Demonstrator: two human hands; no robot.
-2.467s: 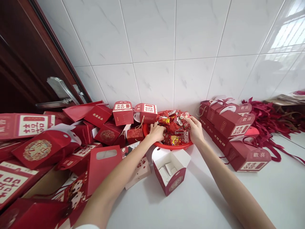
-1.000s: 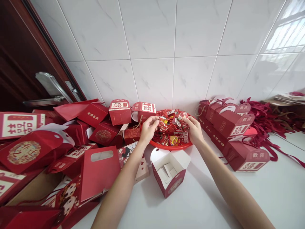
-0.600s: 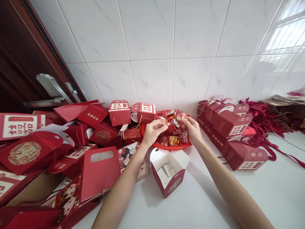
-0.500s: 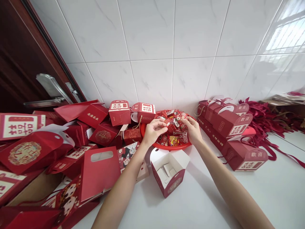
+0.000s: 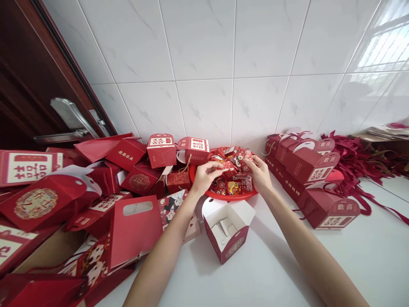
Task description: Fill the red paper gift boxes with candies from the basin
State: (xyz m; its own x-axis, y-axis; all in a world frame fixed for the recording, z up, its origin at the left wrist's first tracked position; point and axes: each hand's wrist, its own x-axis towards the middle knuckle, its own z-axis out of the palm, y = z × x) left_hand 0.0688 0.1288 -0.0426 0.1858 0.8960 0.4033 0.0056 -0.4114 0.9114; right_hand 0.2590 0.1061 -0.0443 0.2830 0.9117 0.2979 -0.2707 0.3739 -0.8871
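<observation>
A red plastic basin by the wall is filled with small red-wrapped candies. My left hand is over its left side, thumb and fingers pinched on a red-wrapped candy. At the right side my right hand has its fingers closed on another candy, a red one with a pale flower pattern. In front of the basin, between my forearms, stands an open red gift box. Its white inside shows only folded bottom flaps, and its top flaps stand up and outward.
Red gift boxes lie in a loose heap on the left. More closed boxes stand in rows on the right, beside a pile of dark red ribbons. A tiled wall rises behind, and a door handle is at the left.
My left thumb and fingers have closed together a little over the candies. My right hand stays nearly in place, and the open box has not moved.
</observation>
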